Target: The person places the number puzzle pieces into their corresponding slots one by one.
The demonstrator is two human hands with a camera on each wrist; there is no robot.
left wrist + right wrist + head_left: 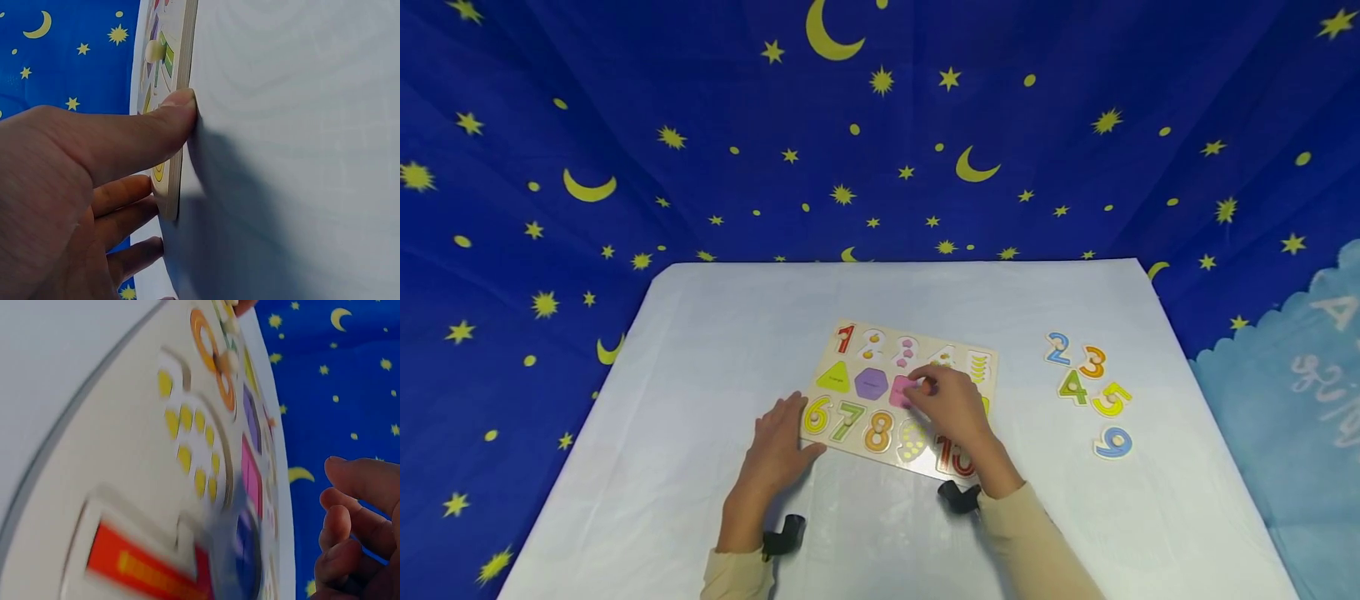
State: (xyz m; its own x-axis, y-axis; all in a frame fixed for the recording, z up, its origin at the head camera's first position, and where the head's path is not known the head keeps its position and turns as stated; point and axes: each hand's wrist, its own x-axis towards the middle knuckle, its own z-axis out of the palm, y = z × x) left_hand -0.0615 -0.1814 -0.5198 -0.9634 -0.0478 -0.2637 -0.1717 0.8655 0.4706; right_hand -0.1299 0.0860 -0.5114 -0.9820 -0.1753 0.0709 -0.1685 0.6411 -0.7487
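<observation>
- White-covered table (625,467); blue cloth (700,75), yellow stars and moons, hung behind and along both sides.
- Pale-blue patch (1240,392), white lettering, at right.
- Puzzle board (887,367) mid-table, five loose numbers (1072,388) right of it.
- Left hand (777,446) extended, touching board's near-left corner.
- Right hand (953,406) loosely curled over board, nothing seen in it.

Puzzle board (891,346): red numeral 1 (846,338), yellow 6 (817,415), green 7 (847,422), orange 8 (878,432), red 10 (955,458), the last partly hidden. Numeral-shaped recesses, same board: 2, 3, 4 (partly hidden), 9. Yellow triangle (834,378): small print, apparently "Triangle". Purple hexagon (871,384): print too small to read. Loose on surface (700,350), right of board: blue 2 (1057,349), orange 3 (1093,362), green 4 (1072,388), yellow 5 (1112,400), blue 9 (1113,443). Light-blue patch of backdrop (1240,400): white "A" (1336,310); other lettering not surely legible.
</observation>
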